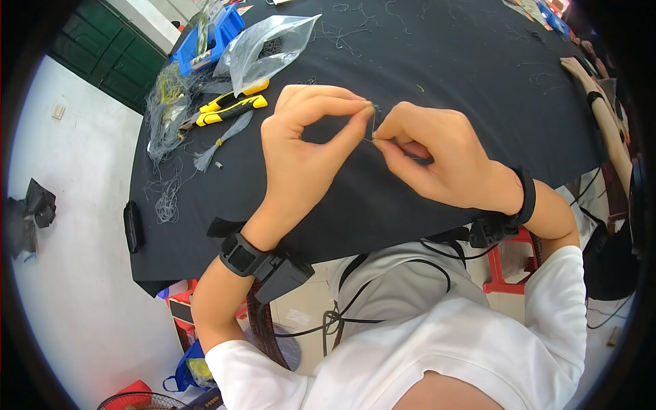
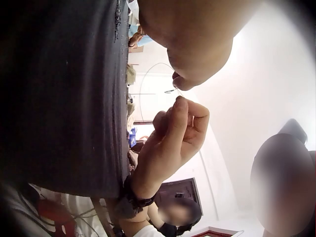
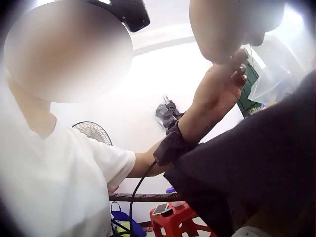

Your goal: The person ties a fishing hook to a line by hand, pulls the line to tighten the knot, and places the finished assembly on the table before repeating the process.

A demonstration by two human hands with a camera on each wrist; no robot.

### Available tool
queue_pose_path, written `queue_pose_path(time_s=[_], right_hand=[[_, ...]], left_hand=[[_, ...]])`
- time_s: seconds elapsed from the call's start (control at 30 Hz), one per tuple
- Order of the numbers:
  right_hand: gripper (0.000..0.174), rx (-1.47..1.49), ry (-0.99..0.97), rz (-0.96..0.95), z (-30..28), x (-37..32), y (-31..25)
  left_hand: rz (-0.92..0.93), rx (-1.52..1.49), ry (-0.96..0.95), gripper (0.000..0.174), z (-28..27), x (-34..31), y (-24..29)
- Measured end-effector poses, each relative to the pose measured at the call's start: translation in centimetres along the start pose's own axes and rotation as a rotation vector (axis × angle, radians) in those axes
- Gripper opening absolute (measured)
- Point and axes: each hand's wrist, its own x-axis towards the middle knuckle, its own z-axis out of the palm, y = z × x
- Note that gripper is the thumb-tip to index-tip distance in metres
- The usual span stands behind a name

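Observation:
Thumb and forefinger of the left hand (image 1: 304, 140) pinch a thin pale strand (image 1: 374, 126) over the black cloth. Just right of it and slightly lower, the right hand (image 1: 444, 157) pinches the strand's lower part, its other fingers curled. A small gap separates the two sets of fingertips. In the left wrist view a small dark curved piece (image 2: 169, 91), like a hook, shows between the left hand (image 2: 202, 44) and the right hand (image 2: 173, 131), with a thin line looping out beside it. The right wrist view hides the strand behind the right hand (image 3: 227, 29).
Yellow-black pliers (image 1: 232, 111), a tied strand bundle (image 1: 220, 142), tangled grey line (image 1: 166, 102), a clear bag (image 1: 273, 48) and a blue bin (image 1: 212, 41) lie at the table's left. A black case (image 1: 132, 227) is at the left edge. Another person's arm (image 1: 601, 113) rests at the right.

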Motion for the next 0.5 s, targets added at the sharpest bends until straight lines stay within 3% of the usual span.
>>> queue_pose_path(time_s=[0.17, 0.4, 0.5], right_hand=[[0.013, -0.030, 0.060, -0.047, -1.1, 0.5, 0.1], [0.007, -0.007, 0.078, 0.039, -2.1, 0.9, 0.9], [0.003, 0.084, 0.055, 0.177, -2.2, 1.0, 1.4]], left_hand=[[0.070, 0.044, -0.094, 0.014, 0.0, 0.0, 0.2], [0.189, 0.047, -0.159, 0.015, 0.1, 0.3, 1.1], [0.222, 0.071, -0.138, 0.016, 0.0, 0.4, 0.9]])
